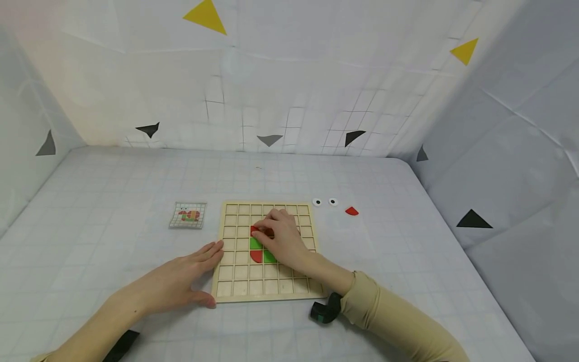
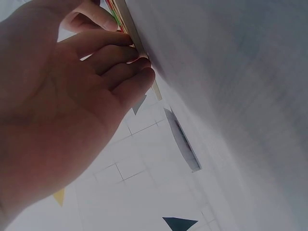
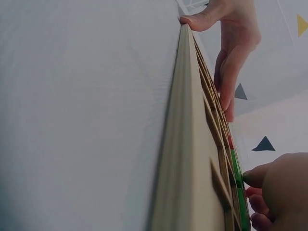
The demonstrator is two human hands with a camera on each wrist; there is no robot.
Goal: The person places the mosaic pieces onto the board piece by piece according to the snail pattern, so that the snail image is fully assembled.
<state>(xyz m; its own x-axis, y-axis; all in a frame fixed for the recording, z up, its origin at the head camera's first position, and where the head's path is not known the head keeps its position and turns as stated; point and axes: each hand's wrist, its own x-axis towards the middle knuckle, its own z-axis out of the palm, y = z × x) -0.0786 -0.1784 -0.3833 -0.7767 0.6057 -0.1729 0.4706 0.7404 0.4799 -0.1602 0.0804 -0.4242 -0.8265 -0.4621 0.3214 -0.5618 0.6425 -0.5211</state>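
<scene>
A square wooden grid board (image 1: 239, 289) lies on the table. My right hand (image 1: 286, 241) reaches over its middle, thumb and index fingertip pinching a small red piece (image 1: 254, 230) at a cell. Below that piece are a green square (image 1: 256, 244), a red rounded piece (image 1: 256, 256) and another green square (image 1: 270, 257), partly covered by the hand. Dark red shows between the fingers; cells behind the hand are hidden. With extended fingers, my left hand (image 1: 185, 276) touches the board's left edge, its thumb by the lower left corner. The right wrist view shows the board (image 3: 180, 144) edge-on.
A small picture card (image 1: 187, 215) with a gridded red, green and orange figure lies left of the board. To the right are two white eye discs (image 1: 317, 202) and a loose red quarter-round piece (image 1: 352, 211). A black wrist device (image 1: 326, 309) sits under the right forearm.
</scene>
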